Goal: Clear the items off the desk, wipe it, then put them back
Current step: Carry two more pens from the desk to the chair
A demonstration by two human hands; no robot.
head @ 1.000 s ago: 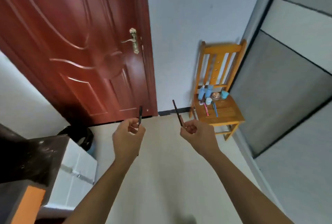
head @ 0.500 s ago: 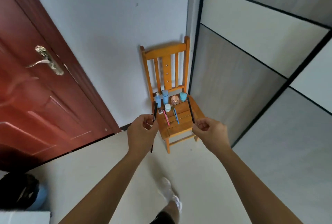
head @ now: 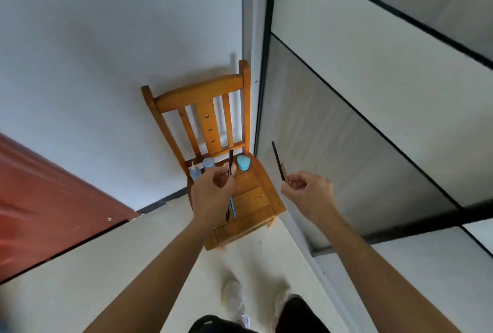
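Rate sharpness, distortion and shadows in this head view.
Head view: motion blur smears the red door; head view: the chair, the left hand gripping the left pen and the right hand pinching the right pen look fairly sharp; head view: soft light, faint chair shadow on the white wall, wide-angle stretch at the edges.

Soft, even daylight, fairly bright, with no glare. The orange slatted wooden chair [head: 202, 97] lays a faint grey shadow on the pale bluish wall [head: 106, 65] just above its top rail. The red-brown door [head: 40, 199] at the left is smeared, and the small blue bottles and jars [head: 208, 163] along the seat's back edge look soft. Black strips on the grey panelled wardrobe front [head: 373, 79] bow toward the frame edges
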